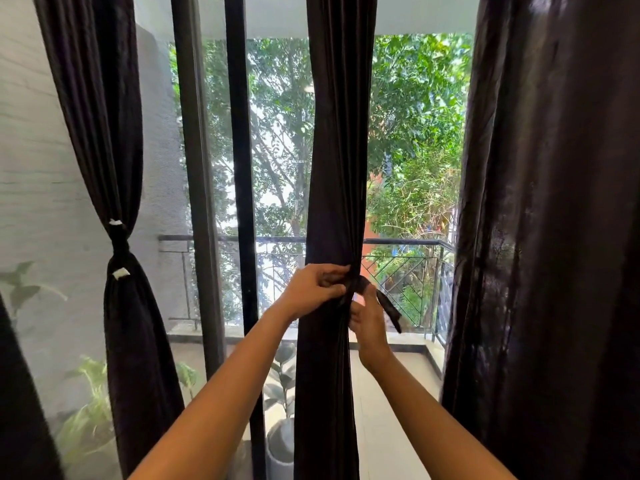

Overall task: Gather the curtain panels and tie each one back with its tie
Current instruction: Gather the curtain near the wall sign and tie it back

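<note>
A dark curtain panel (pixel 337 150) hangs gathered in the middle of the window. My left hand (pixel 311 289) grips the bunched fabric at its waist. My right hand (pixel 369 322) pinches the dark tie (pixel 389 308), which wraps the panel there and has a loose end hanging to the right. At the left, another dark panel (pixel 117 168) is bound at its waist by a tie (pixel 118 242) with white tags. A third dark panel (pixel 547 237) hangs loose and wide at the right.
Behind the curtains stand dark door frames (pixel 240 168) and glass. Beyond them lie a balcony railing (pixel 398 242), potted plants (pixel 280 427) and trees. A grey wall (pixel 34 168) runs along the left.
</note>
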Motion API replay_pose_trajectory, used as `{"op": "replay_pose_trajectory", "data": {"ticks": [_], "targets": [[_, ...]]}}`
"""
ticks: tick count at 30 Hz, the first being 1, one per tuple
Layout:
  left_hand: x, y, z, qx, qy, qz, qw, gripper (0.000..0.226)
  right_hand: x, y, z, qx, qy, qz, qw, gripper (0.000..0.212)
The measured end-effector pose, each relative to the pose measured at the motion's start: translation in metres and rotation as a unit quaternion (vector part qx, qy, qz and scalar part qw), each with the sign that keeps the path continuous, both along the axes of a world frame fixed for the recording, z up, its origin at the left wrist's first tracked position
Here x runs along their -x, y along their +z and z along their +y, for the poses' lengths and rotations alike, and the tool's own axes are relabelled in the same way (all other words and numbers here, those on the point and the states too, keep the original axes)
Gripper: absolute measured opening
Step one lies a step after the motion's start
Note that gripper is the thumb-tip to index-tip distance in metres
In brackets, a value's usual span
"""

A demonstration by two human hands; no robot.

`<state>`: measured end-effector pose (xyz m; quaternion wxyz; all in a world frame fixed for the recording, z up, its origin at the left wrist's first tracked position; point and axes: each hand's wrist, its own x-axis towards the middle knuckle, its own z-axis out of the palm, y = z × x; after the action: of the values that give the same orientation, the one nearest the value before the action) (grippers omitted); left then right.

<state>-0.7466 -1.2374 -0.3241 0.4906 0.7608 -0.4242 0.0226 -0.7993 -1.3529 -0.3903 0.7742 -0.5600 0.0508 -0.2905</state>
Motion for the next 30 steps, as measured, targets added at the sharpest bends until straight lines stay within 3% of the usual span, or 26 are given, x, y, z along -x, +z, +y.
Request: {"op": "replay_pose_trajectory", "data": {"ticks": [3,6,12,20,23,27,29,30], "targets": [[-0.001,0.0,0.001,-0.003,0.014,-0.017,1.0,0.044,-0.001,0.003,-0.001,-0.073,0.038,0.003,0.997,0.042],[-0.002,0.005,0.003,-0.012,0.025,-0.048,0.998,0.041,-0.006,0.006,0.002,-0.04,0.025,0.009,0.999,0.031],[-0.015,0.015,0.01,-0.052,0.035,-0.105,0.992,0.039,-0.016,0.013,-0.001,-0.045,0.013,0.003,0.999,0.028],[-0.028,0.014,0.019,-0.054,0.026,-0.146,0.987,0.036,-0.041,0.002,0.008,-0.032,-0.122,0.015,0.992,0.041],[-0.022,0.002,0.018,-0.035,0.124,-0.172,0.977,0.033,-0.044,0.0,0.017,-0.018,-0.133,0.008,0.991,0.044],[-0.006,-0.019,0.007,0.034,0.304,-0.178,0.935,0.024,-0.049,-0.003,0.028,-0.008,-0.133,-0.004,0.991,0.043],[0.004,-0.025,0.0,0.089,0.397,-0.117,0.906,0.034,-0.051,-0.005,0.032,-0.001,-0.132,-0.002,0.991,0.048],[0.009,-0.024,-0.002,0.115,0.433,-0.045,0.893,0.048,-0.052,-0.006,0.034,0.0,-0.13,-0.004,0.991,0.051]]}}
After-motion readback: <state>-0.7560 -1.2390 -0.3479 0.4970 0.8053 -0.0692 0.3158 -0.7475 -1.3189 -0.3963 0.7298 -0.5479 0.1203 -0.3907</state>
